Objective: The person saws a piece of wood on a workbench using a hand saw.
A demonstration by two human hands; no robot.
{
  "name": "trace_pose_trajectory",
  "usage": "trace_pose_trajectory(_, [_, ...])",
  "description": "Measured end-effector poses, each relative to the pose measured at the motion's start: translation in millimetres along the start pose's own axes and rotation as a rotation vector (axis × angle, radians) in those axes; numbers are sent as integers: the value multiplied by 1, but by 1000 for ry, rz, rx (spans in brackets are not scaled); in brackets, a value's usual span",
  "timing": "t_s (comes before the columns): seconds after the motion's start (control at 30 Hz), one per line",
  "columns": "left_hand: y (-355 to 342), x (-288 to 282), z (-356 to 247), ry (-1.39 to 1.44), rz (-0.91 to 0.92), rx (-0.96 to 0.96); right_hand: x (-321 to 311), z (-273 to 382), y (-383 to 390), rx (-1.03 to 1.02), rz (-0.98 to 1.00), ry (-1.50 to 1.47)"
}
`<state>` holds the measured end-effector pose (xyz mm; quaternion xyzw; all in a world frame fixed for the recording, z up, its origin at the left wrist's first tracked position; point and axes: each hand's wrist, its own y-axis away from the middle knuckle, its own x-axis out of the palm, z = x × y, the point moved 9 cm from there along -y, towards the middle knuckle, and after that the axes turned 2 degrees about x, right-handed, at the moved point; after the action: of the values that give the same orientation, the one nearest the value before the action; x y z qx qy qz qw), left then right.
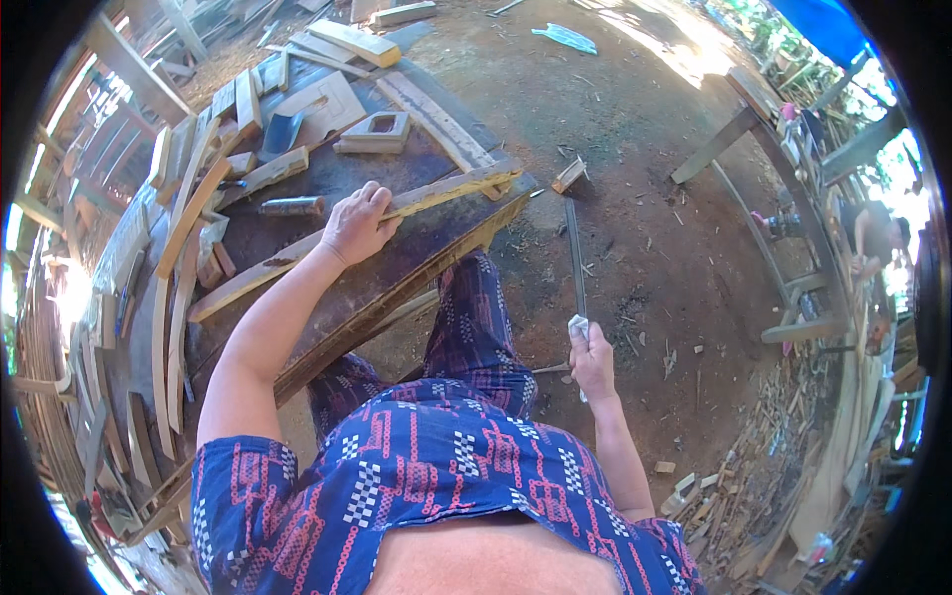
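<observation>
My left hand (359,223) grips a long pale wooden strip (454,188), which lies slanting across the near edge of a dark, worn workbench (248,352). Out to the right of the bench, my right hand (593,362) is closed round the white cloth-wrapped handle of a long, narrow metal blade (575,258) that points away from me over the dirt floor. Just beyond the strip, a metal cylindrical object (288,206) and a wooden piece with a square hole (372,132) lie on the bench.
Cut boards (183,178) crowd the bench's left and back. A wooden trestle (783,198) stands right, with another person (873,243) at the far right. Scraps (734,496) litter the dirt floor (654,119). A pale plastic bag (563,38) lies farther back.
</observation>
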<state>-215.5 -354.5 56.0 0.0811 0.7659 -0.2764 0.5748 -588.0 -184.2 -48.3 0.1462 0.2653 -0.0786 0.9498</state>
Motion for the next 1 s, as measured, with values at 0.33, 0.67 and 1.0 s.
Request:
trace_pose_trajectory(0.33, [-68, 10, -21, 92, -147, -208, -19, 118, -41, -333, -78, 189])
trace_pose_trajectory(0.67, [-120, 73, -39, 170, 108, -538, 25, 182, -95, -485, -121, 502])
trace_pose_trajectory(1.0, [-124, 69, -48, 163, 129, -508, 50, 178, -124, -454, -45, 621])
